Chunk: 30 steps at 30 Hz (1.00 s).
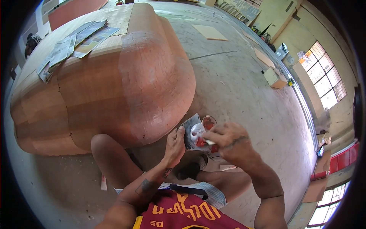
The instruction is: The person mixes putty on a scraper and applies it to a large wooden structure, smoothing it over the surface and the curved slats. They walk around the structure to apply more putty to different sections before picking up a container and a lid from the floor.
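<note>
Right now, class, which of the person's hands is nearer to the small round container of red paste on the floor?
Right. The right hand works just below and right of the red paste container, its fingertips close to it. The left hand holds a grey board further left and lower.

Floor: bare concrete floor (236, 76) is carrying a large rounded wooden form (114, 76) | flat board (209, 32) is lying well apart | small boxes (275, 78) are sitting by the wall | newspapers (72, 42) are lying atop the form.
</note>
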{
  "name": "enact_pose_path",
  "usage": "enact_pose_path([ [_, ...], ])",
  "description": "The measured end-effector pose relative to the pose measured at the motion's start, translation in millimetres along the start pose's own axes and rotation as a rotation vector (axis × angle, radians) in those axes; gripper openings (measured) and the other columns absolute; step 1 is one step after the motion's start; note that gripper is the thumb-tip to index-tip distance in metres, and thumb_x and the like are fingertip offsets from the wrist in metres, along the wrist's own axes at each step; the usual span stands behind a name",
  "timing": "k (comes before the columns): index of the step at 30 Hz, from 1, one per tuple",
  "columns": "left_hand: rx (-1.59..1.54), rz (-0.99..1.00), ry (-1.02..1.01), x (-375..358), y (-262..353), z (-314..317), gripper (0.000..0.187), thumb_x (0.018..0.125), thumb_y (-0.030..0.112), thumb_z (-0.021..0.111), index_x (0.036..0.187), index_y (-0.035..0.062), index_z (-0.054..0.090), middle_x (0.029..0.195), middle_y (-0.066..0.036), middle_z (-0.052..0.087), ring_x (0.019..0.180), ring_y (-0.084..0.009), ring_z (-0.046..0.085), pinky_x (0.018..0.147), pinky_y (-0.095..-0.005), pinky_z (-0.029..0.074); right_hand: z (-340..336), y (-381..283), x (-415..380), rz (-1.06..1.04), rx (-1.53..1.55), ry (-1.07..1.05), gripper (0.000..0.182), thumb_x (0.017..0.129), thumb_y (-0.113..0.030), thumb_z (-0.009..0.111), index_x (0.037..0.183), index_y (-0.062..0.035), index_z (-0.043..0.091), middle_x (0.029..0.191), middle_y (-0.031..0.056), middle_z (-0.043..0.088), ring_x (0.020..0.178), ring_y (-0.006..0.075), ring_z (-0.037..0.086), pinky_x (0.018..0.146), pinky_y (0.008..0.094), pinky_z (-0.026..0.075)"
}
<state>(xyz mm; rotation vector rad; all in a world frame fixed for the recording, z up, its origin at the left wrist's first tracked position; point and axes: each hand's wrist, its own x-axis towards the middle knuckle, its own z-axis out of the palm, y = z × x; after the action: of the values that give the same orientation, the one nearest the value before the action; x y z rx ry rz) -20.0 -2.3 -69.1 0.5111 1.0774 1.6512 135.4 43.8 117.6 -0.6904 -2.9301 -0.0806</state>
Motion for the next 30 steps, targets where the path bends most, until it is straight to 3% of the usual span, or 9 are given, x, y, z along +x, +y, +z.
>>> enact_pose_path([
  [2, 0.019, -0.022, 0.011, 1, 0, -2, 0.035, 0.110, 0.026, 0.041, 0.104, -0.0005, 0.064, 0.090, -0.002, 0.061, 0.079, -0.0087, 0.053, 0.073, -0.0263, 0.047, -15, -3, 4, 0.035, -0.011, 0.118, 0.033, 0.081, -0.019, 0.069, 0.114, -0.0220, 0.071, 0.099, -0.0010, 0.068, 0.092, 0.0224, 0.062, 0.083, 0.0374, 0.048],
  [5, -0.081, -0.113, -0.023, -4, 19, 3, 0.036, 0.109, 0.026, 0.041, 0.105, -0.0005, 0.064, 0.090, -0.002, 0.062, 0.078, -0.0079, 0.055, 0.072, -0.0264, 0.048, 18, 6, -8, -0.170, -0.060, -0.016, 0.037, 0.078, -0.023, 0.072, 0.114, -0.0238, 0.071, 0.101, -0.0015, 0.068, 0.094, 0.0222, 0.061, 0.085, 0.0376, 0.046],
  [8, -0.045, -0.138, -0.070, -5, 20, 3, 0.037, 0.109, 0.026, 0.040, 0.106, -0.0007, 0.064, 0.091, -0.002, 0.063, 0.075, -0.0076, 0.056, 0.067, -0.0264, 0.050, -4, 11, -2, -0.099, -0.068, -0.021, 0.036, 0.078, -0.022, 0.072, 0.114, -0.0237, 0.071, 0.103, -0.0012, 0.068, 0.097, 0.0219, 0.060, 0.086, 0.0384, 0.044],
  [9, -0.040, -0.116, -0.055, -3, 15, 3, 0.037, 0.110, 0.026, 0.040, 0.106, -0.0009, 0.064, 0.091, -0.002, 0.064, 0.075, -0.0075, 0.057, 0.066, -0.0263, 0.050, -10, 8, 1, -0.043, -0.066, 0.099, 0.031, 0.080, -0.021, 0.069, 0.111, -0.0237, 0.070, 0.102, -0.0009, 0.067, 0.098, 0.0220, 0.060, 0.085, 0.0392, 0.044],
  [11, -0.029, -0.071, -0.030, 0, 1, 3, 0.037, 0.110, 0.026, 0.040, 0.106, -0.0013, 0.064, 0.092, -0.002, 0.064, 0.073, -0.0072, 0.057, 0.064, -0.0262, 0.051, 7, 12, -2, -0.101, -0.090, 0.074, 0.027, 0.082, -0.021, 0.067, 0.108, -0.0230, 0.070, 0.100, -0.0013, 0.067, 0.096, 0.0209, 0.060, 0.084, 0.0386, 0.044],
  [13, -0.051, -0.068, -0.049, -5, 9, 11, 0.037, 0.110, 0.027, 0.040, 0.108, -0.0018, 0.064, 0.092, -0.002, 0.064, 0.074, -0.0072, 0.057, 0.065, -0.0260, 0.051, 15, 10, -5, -0.148, -0.145, -0.085, 0.023, 0.083, -0.021, 0.066, 0.105, -0.0230, 0.071, 0.097, -0.0014, 0.066, 0.094, 0.0204, 0.060, 0.083, 0.0372, 0.043],
  [19, -0.081, -0.093, -0.055, -11, 12, 19, 0.038, 0.110, 0.028, 0.040, 0.113, -0.0019, 0.063, 0.095, -0.002, 0.065, 0.080, -0.0078, 0.059, 0.073, -0.0261, 0.051, 1, 18, -4, -0.025, -0.156, 0.115, 0.023, 0.084, -0.021, 0.064, 0.106, -0.0241, 0.072, 0.099, -0.0031, 0.067, 0.094, 0.0195, 0.061, 0.080, 0.0376, 0.044],
  [22, -0.105, -0.075, -0.092, -11, 12, 23, 0.037, 0.110, 0.029, 0.040, 0.113, -0.0008, 0.063, 0.097, -0.003, 0.065, 0.083, -0.0075, 0.059, 0.075, -0.0254, 0.051, 8, 20, -10, -0.089, -0.063, -0.013, 0.027, 0.083, -0.019, 0.067, 0.108, -0.0232, 0.073, 0.099, -0.0022, 0.068, 0.092, 0.0195, 0.062, 0.080, 0.0370, 0.045],
  [30, -0.394, -0.054, -0.212, 0, 26, 21, 0.038, 0.109, 0.032, 0.040, 0.128, 0.0015, 0.055, 0.119, -0.008, 0.064, 0.107, -0.0168, 0.063, 0.096, -0.0351, 0.051, -8, 13, -31, 0.254, 0.418, 0.522, 0.041, 0.079, 0.002, 0.071, 0.119, -0.0106, 0.071, 0.112, 0.0090, 0.069, 0.100, 0.0278, 0.065, 0.087, 0.0378, 0.052],
])
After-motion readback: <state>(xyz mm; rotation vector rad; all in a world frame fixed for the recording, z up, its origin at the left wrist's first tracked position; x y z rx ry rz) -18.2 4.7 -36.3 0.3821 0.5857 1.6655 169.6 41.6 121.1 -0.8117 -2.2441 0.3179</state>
